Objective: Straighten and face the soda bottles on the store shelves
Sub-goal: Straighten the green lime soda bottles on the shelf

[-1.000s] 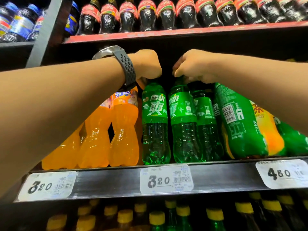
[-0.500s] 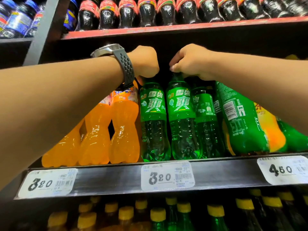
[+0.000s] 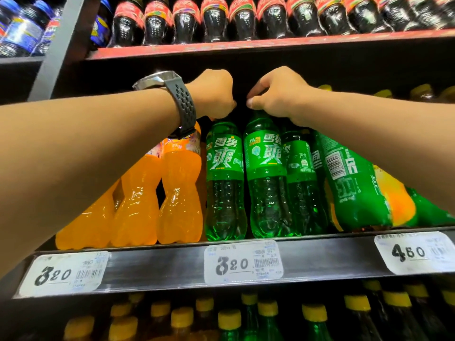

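Two green soda bottles stand side by side at the front of the middle shelf (image 3: 177,267), both labels facing me. My left hand (image 3: 214,93), a grey watch on its wrist, grips the cap of the left green bottle (image 3: 225,183). My right hand (image 3: 278,94) grips the cap of the right green bottle (image 3: 267,180). Both caps are hidden under my fingers. A third green bottle (image 3: 301,173) behind them is turned sideways. Orange soda bottles (image 3: 179,193) stand to the left, under my left forearm.
A larger green bottle (image 3: 349,183) leans left with its barcode outward, under my right forearm. Cola bottles (image 3: 214,20) line the red top shelf. Yellow-capped bottles (image 3: 229,318) fill the lower shelf. Price tags (image 3: 242,262) hang on the shelf rail.
The right green bottle has turned so its label front faces out, matching the left one. Both hands stayed on the caps and the view shifted slightly.
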Action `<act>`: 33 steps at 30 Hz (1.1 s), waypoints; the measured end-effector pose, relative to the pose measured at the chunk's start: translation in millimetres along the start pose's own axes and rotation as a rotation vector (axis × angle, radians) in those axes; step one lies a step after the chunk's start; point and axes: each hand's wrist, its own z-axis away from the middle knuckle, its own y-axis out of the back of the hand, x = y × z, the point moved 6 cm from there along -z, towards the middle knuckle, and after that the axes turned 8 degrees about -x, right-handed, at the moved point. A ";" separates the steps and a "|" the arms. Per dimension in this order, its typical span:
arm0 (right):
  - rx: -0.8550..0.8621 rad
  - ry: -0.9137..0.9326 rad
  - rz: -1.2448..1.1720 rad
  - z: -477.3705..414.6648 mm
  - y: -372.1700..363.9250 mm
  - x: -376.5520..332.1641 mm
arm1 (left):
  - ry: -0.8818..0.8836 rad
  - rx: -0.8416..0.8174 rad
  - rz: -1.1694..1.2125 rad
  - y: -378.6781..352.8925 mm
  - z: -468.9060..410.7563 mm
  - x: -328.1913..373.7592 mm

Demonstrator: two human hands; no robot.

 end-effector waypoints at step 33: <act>0.146 0.160 0.343 3.9 60.6 -8.5 | -0.097 0.068 0.055 5.5 -11.2 41.1</act>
